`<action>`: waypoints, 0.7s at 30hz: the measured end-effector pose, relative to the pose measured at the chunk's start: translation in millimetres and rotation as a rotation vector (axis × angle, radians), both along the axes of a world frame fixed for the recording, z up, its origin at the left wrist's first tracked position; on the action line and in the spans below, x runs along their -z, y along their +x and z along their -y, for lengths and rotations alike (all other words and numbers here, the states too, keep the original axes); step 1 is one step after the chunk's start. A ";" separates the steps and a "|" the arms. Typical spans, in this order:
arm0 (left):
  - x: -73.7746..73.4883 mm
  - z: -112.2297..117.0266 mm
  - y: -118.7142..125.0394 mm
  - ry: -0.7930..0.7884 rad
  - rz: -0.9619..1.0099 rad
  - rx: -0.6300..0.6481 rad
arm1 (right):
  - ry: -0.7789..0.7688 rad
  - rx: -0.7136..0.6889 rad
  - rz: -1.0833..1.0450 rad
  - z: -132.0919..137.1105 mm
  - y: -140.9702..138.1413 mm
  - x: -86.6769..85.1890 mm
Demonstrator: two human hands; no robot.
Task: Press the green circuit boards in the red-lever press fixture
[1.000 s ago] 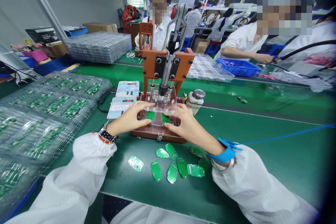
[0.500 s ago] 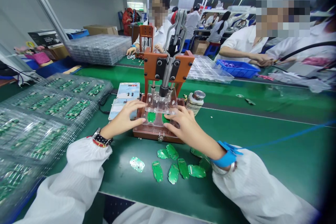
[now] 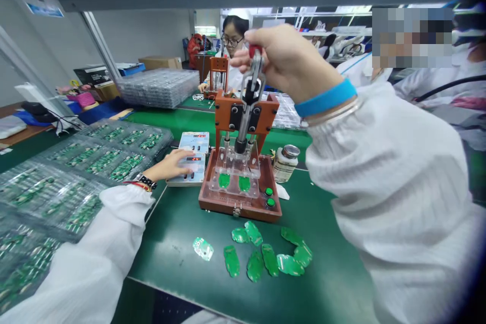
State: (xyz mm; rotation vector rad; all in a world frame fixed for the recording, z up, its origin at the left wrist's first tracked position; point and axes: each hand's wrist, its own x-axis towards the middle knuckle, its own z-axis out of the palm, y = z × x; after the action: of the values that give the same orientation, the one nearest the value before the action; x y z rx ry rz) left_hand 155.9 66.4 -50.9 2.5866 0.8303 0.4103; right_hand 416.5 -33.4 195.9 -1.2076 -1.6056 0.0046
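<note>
While left hand [image 3: 172,164] spreads over control box [image 3: 198,173] | right hand [image 3: 286,58] has risen, gripping lever [image 3: 257,67]

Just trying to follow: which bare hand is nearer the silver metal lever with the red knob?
Right. The right hand is at the red knob topping the lever; the left hand is lower and leftward, over the nearer white-and-blue box with red digits.

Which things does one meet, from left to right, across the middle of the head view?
Clear plastic tray, left hand, orange-framed press, labelled bottle, white right sleeve.
</note>
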 end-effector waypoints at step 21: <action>-11.0 -19.7 16.2 -0.172 -0.211 0.042 | 0.295 -0.482 -0.106 92.0 -39.7 126.1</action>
State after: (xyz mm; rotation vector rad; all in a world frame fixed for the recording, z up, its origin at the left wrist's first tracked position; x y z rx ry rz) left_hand 172.1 86.0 -39.9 2.5096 0.8391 0.0506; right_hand 376.8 -125.4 69.7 -0.5697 -1.6985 0.1328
